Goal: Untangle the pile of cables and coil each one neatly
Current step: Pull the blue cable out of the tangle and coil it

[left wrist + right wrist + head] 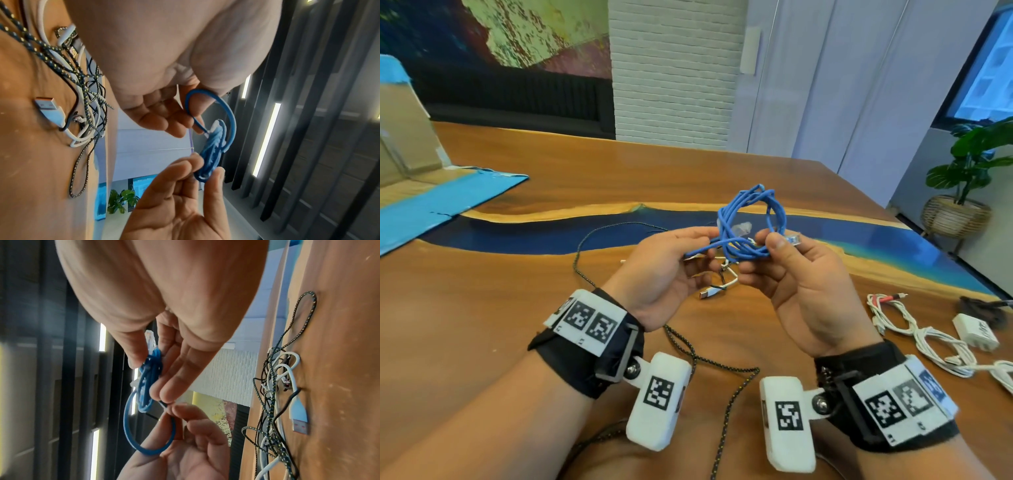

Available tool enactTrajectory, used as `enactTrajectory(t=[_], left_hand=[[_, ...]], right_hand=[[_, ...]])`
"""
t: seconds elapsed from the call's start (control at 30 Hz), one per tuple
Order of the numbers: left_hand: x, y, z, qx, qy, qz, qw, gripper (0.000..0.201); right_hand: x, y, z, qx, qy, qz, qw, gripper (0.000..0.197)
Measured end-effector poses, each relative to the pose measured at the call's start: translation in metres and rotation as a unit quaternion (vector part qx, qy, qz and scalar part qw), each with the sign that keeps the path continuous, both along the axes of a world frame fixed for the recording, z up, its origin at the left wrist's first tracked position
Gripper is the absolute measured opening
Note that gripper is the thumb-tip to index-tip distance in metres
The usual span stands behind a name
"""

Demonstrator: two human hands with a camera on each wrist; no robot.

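**Blue cable coil held between both hands over the wooden table**

A wooden table (pixel 722 164) with a blue resin stripe runs across a room with a white brick pillar and pale panelled walls. Nearest the viewer, a dark braided cable (pixel 709 359) trails over the wood between the two wrists. Above it, lifted off the table, both hands meet at the centre of the head view. The left hand (pixel 664 270), at 9 o'clock of the bundle, has thumb and fingers (pixel 174 120) curled and pinching one loose blue strand that arcs out of the coil. The right hand (pixel 801 284), at 3 o'clock, pinches the blue cable (pixel 748 219) itself: its thumb presses the gathered loops against the fingers (pixel 174 386), and a clear plug (pixel 792 238) sticks out just past the thumb tip. Most of the coil stands up beyond the fingertips, toward 12 o'clock. Beneath the hands, a tangle of white cable with a USB plug (pixel 708 293) lies on the table. At 4 o'clock, well apart, white cables (pixel 928 339) and a white charger (pixel 976 331) rest on the wood. At 10 o'clock, far off, sits an opened cardboard box (pixel 410 137) with blue flaps.
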State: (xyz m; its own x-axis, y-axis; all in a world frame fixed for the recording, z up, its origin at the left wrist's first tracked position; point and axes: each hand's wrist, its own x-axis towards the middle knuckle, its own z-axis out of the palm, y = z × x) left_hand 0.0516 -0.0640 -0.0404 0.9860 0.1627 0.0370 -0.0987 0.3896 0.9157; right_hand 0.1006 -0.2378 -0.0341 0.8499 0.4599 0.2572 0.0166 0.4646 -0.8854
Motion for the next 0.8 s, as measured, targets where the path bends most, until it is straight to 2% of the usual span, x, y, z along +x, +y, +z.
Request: enactTrajectory(t=[0.1,0.17,0.37,0.43,0.53,0.67,0.8], left_hand=[[-0.003,-0.002,0.003,-0.015,-0.042,-0.022,0.999,0.031],[-0.005,-0.006,0.004,-0.035,-0.063,-0.024,0.997,0.026],[-0.004,-0.022,0.004,-0.013,-0.094,0.071,0.993,0.021],[-0.005,-0.023,0.006,0.004,-0.112,0.085,0.990,0.021],[-0.006,-0.019,0.005,0.101,-0.146,0.082,0.981,0.035],[-0.005,-0.010,0.002,0.232,-0.144,0.108,0.956,0.031],[-0.007,-0.002,0.002,0.321,-0.140,0.122,0.929,0.038]], right_hand=[[0.000,0.002,-0.004,-0.038,0.002,0.021,0.999,0.017],[0.000,0.005,-0.008,-0.052,0.007,0.030,0.998,0.022],[0.007,0.003,-0.012,-0.073,0.031,0.025,0.997,0.041],[0.007,0.002,-0.013,-0.088,0.026,0.036,0.995,0.042],[0.007,0.003,-0.016,-0.115,0.012,0.032,0.993,0.038],[0.011,0.000,-0.017,-0.148,-0.006,0.002,0.989,0.020],[0.010,-0.001,-0.018,-0.212,-0.064,-0.008,0.975,0.013]])
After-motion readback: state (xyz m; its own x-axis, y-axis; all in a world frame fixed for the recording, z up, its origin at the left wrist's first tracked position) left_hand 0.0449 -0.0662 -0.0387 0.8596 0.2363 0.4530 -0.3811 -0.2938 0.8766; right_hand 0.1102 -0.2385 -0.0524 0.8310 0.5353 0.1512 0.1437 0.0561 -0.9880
